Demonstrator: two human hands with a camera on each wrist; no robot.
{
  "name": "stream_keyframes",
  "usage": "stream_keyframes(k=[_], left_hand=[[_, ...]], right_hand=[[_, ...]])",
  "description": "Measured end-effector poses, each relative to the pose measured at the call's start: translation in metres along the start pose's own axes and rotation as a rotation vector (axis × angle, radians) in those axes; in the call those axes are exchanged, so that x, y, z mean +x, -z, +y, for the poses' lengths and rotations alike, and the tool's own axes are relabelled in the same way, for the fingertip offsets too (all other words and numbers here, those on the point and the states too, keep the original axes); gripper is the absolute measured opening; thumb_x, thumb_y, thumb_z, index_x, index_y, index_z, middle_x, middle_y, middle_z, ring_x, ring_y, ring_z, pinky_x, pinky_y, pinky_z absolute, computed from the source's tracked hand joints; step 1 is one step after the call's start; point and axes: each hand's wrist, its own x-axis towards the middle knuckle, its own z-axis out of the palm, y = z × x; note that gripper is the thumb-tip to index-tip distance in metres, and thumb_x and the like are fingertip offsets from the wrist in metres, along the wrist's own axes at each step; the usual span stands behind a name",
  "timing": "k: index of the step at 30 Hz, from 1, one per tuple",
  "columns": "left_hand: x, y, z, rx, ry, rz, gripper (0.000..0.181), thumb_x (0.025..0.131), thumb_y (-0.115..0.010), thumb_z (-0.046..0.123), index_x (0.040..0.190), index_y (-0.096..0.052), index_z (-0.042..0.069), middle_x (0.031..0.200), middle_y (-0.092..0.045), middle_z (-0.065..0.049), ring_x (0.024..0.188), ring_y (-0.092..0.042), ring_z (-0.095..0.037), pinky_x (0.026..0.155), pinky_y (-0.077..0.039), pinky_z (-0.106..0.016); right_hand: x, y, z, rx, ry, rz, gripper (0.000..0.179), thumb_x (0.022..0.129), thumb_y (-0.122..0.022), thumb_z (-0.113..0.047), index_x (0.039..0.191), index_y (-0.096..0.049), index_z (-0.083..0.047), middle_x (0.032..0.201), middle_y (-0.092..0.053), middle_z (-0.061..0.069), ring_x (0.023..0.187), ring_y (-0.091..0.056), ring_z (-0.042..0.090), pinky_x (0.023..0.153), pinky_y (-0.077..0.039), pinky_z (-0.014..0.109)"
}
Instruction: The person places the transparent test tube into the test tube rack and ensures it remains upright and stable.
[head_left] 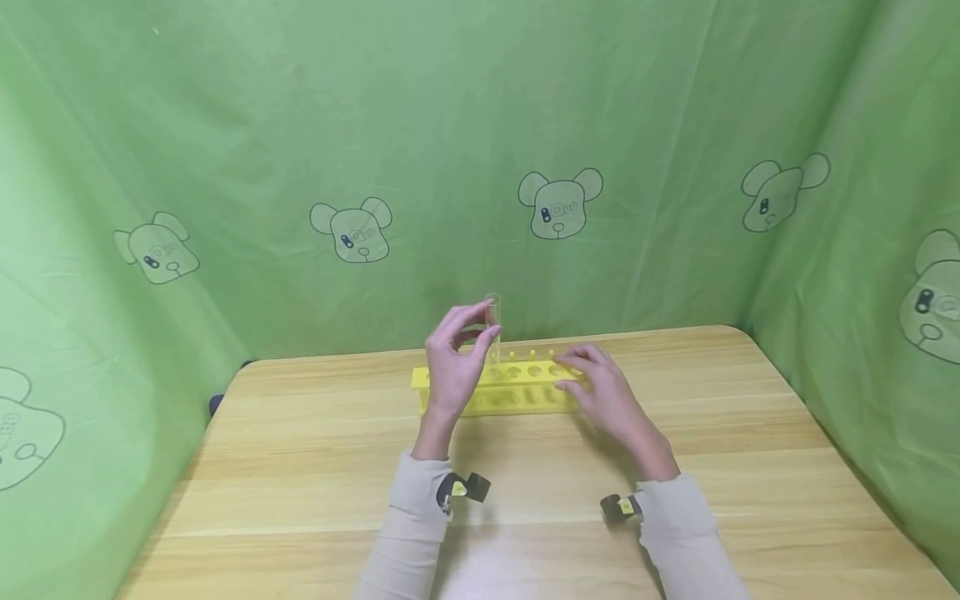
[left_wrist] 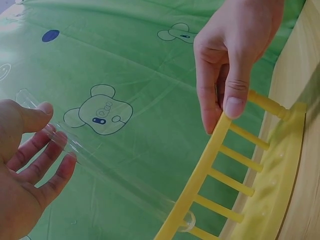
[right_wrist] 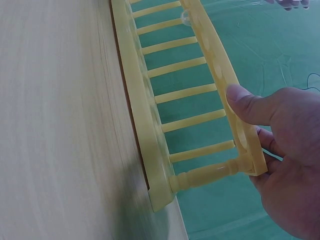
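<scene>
A yellow test tube rack [head_left: 525, 398] stands on the table, with a row of holes in its top bar and pegs along the back. My left hand [head_left: 455, 367] pinches a clear test tube [head_left: 493, 321] near its upper end, above the rack. In the left wrist view the rounded bottom of the test tube [left_wrist: 120, 180] pokes just through the top bar [left_wrist: 192, 185]. At the rack's right end my right hand [head_left: 603, 390] grips the top bar, thumb [right_wrist: 245, 102] on the front edge and fingers behind.
The rack rests toward the back of a wooden table [head_left: 337, 500]. Behind and at both sides hangs a green curtain [head_left: 450, 125] printed with bear heads. Each sleeved wrist carries a small black camera, such as the left one [head_left: 477, 487].
</scene>
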Motion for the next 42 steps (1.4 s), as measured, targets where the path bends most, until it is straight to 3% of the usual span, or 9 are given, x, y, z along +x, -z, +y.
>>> stream_keyframes(k=[5, 17, 24, 42], left_hand=[[-0.001, 0.000, -0.001, 0.000, 0.010, -0.001, 0.033, 0.086, -0.073, -0.014, 0.119, -0.067, -0.012, 0.108, -0.068, -0.027, 0.099, -0.067, -0.044, 0.086, -0.063, -0.036], [-0.003, 0.002, -0.002, -0.014, 0.001, -0.019, 0.033, 0.090, -0.075, -0.002, 0.122, -0.069, -0.003, 0.110, -0.070, -0.017, 0.101, -0.068, -0.029, 0.087, -0.063, -0.039], [-0.001, 0.002, 0.033, -0.005, -0.007, -0.017, 0.032, 0.087, -0.071, -0.016, 0.118, -0.066, -0.015, 0.106, -0.068, -0.029, 0.098, -0.067, -0.044, 0.085, -0.063, -0.044], [-0.001, 0.003, 0.030, -0.001, 0.016, -0.021, 0.033, 0.086, -0.072, -0.016, 0.118, -0.066, -0.015, 0.109, -0.067, -0.030, 0.100, -0.067, -0.046, 0.086, -0.063, -0.042]], right_hand=[[0.000, 0.000, 0.000, 0.000, -0.006, -0.001, 0.042, 0.091, -0.077, -0.007, 0.131, -0.067, 0.001, 0.129, -0.059, 0.018, 0.120, -0.055, 0.037, 0.106, -0.049, 0.055], [0.001, 0.000, -0.001, 0.002, -0.005, -0.001, 0.041, 0.090, -0.078, -0.006, 0.130, -0.067, 0.001, 0.128, -0.059, 0.018, 0.118, -0.055, 0.037, 0.105, -0.050, 0.054], [0.000, 0.000, -0.001, 0.007, -0.024, -0.007, 0.042, 0.091, -0.077, -0.007, 0.131, -0.066, 0.000, 0.130, -0.059, 0.017, 0.120, -0.055, 0.037, 0.107, -0.048, 0.055], [0.001, 0.000, 0.000, 0.000, -0.032, -0.017, 0.042, 0.091, -0.077, -0.008, 0.131, -0.067, 0.000, 0.131, -0.058, 0.017, 0.122, -0.053, 0.037, 0.108, -0.047, 0.056]])
